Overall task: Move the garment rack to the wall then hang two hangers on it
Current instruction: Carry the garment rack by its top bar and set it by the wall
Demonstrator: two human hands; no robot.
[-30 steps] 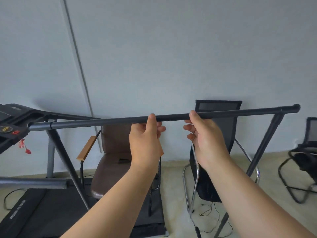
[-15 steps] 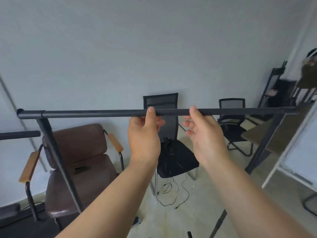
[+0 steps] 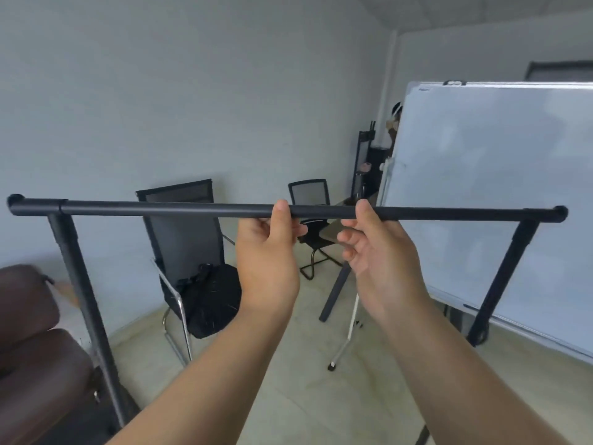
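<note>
1. A pale grey wall (image 3: 192,91) fills the left and centre of the view and meets a second wall at a corner on the upper right; the floor (image 3: 305,396) is light and bare.
2. The garment rack (image 3: 160,208) stretches across the middle of the view: a dark, round top bar, roughly level, with an end cap at each tip.
3. A dark leg drops from the bar near its left end and another from near its right end, both slanting downward.
4. The left hand (image 3: 268,255) is at the bar just left of its middle. The thumb lies up over the front of the bar and the fingers curl loosely beneath it (a light hold, not a tight fist).
5. The right hand (image 3: 378,255) is just beside it on the right, with the thumb against the bar and the fingers half open below, apart from one another.
6. Behind the bar, a black mesh chair (image 3: 186,252) stands by the wall with a dark bag on its seat.
7. A second black chair (image 3: 309,194) stands farther back, near the corner.
8. A brown padded chair (image 3: 29,332) sits at the left edge.
9. A large whiteboard (image 3: 497,187) on a stand fills the right side, behind the right leg of the rack.
</note>
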